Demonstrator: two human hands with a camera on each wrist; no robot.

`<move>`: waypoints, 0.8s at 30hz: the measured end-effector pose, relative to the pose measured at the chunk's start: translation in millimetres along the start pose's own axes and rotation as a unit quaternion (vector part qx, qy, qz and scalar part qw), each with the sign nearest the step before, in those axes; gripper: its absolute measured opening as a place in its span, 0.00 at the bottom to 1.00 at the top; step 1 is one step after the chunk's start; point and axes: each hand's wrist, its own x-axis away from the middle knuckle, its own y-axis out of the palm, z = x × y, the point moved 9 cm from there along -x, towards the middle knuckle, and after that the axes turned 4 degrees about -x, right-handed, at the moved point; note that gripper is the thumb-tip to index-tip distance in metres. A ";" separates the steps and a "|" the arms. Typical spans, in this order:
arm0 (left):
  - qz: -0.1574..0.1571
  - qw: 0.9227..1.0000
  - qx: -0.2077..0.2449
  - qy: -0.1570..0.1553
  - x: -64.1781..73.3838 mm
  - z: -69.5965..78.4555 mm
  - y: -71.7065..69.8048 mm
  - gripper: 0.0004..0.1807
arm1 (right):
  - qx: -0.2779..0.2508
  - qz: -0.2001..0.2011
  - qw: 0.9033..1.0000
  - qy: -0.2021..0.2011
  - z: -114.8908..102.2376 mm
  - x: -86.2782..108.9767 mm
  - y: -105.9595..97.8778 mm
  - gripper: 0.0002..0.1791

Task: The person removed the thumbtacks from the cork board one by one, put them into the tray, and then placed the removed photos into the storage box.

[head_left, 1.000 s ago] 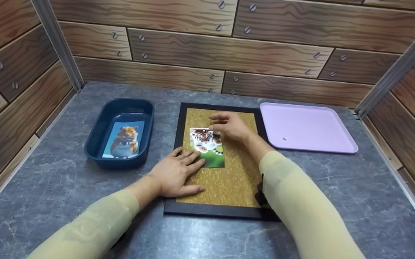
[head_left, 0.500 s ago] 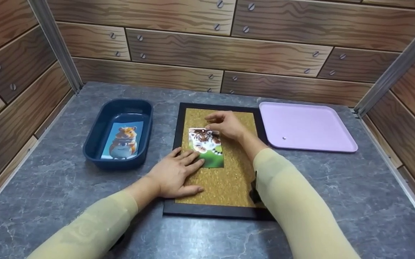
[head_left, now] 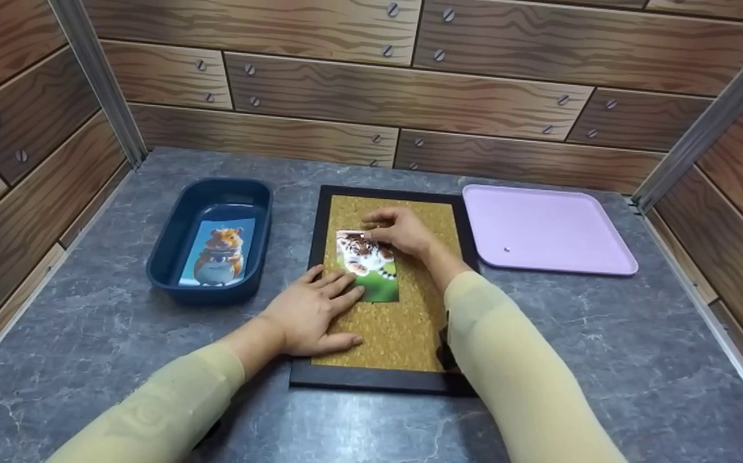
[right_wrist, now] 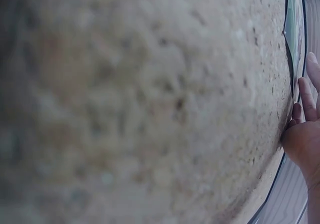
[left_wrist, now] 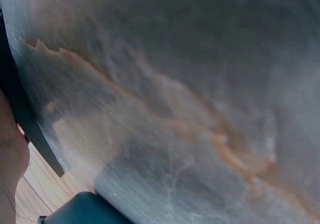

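Observation:
A tiger photo (head_left: 374,276) lies upright on a black-framed cork board (head_left: 403,334). My left hand (head_left: 307,315) rests flat with fingers spread, its fingertips over the photo's lower left edge and its thumb on the cork. At the photo's top edge, the thumb of my right hand (head_left: 406,233) lies right at a small shiny pin head (head_left: 362,236). The right index finger stretches above the photo, apart from the thumb. In the right wrist view, the cork fills most of the picture, with my right hand (right_wrist: 305,139) and the photo's edge (right_wrist: 294,33) at the right.
To the left stands a deep blue tub (head_left: 210,296) with a hamster picture (head_left: 220,257) in it. A lilac tray (head_left: 551,225) sits right of the board, with one small shiny pin (head_left: 507,249) on it. Wood-patterned walls (head_left: 320,96) enclose the grey tabletop (head_left: 603,334).
My right hand has shifted a little left and down, bringing its thumb onto the pin head at the photo's top edge. The left hand stays in place.

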 end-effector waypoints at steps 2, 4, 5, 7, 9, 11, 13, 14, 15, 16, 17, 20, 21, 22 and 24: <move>0.000 1.000 -0.001 0.001 -0.1 0.0 -0.2 0.50 | -0.004 0.002 1.000 0.004 1.1 0.2 0.5 0.21; -0.002 1.000 -0.001 0.000 -0.1 -0.1 0.2 0.50 | 0.011 0.006 1.000 0.000 0.4 0.4 0.3 0.21; -0.003 1.000 -0.001 0.000 0.1 0.0 0.4 0.50 | 0.013 0.006 1.000 0.002 0.6 0.8 0.5 0.21; -0.004 1.000 0.002 0.000 0.1 0.2 0.5 0.50 | 0.021 0.008 1.000 0.003 0.8 1.5 0.2 0.21; -0.004 1.000 0.003 0.000 -0.3 0.4 0.1 0.49 | 0.026 0.009 1.000 0.002 0.3 2.2 -0.4 0.21; -0.003 1.000 0.004 0.000 -0.6 0.8 0.5 0.49 | 0.017 0.008 1.000 0.008 2.4 2.7 -0.3 0.21; -0.002 1.000 0.004 0.001 -1.1 1.1 0.6 0.50 | 0.017 0.008 1.000 0.010 3.2 3.0 -0.8 0.21; -0.002 1.000 0.004 0.002 -1.3 1.2 0.8 0.50 | 0.021 0.008 1.000 0.009 3.5 2.9 -1.1 0.21; -0.002 1.000 0.004 0.002 -1.5 1.4 1.0 0.50 | 0.031 0.009 0.999 0.005 2.9 2.9 -1.6 0.21; -0.002 1.000 0.004 0.003 -1.6 1.5 1.1 0.50 | 0.040 0.010 0.999 0.003 2.4 3.0 -2.0 0.21; -0.002 1.000 0.004 0.003 -1.7 1.5 1.2 0.50 | 0.050 0.012 0.999 0.000 1.7 3.0 -2.5 0.21; 0.001 1.000 0.004 0.003 -1.4 1.3 1.1 0.50 | 0.084 0.012 0.996 -0.015 -1.6 2.9 -2.4 0.20; 0.002 1.000 0.004 0.003 -1.1 1.1 0.9 0.50 | 0.093 0.012 0.995 -0.020 -3.0 3.0 -2.3 0.20; 0.003 1.000 0.004 0.002 -0.9 0.8 0.5 0.50 | 0.095 0.011 0.995 -0.021 -3.4 2.9 -1.9 0.20; 0.005 1.000 0.003 0.001 -0.3 0.3 -0.2 0.50 | 0.099 0.010 0.995 -0.022 -4.4 3.0 -1.2 0.20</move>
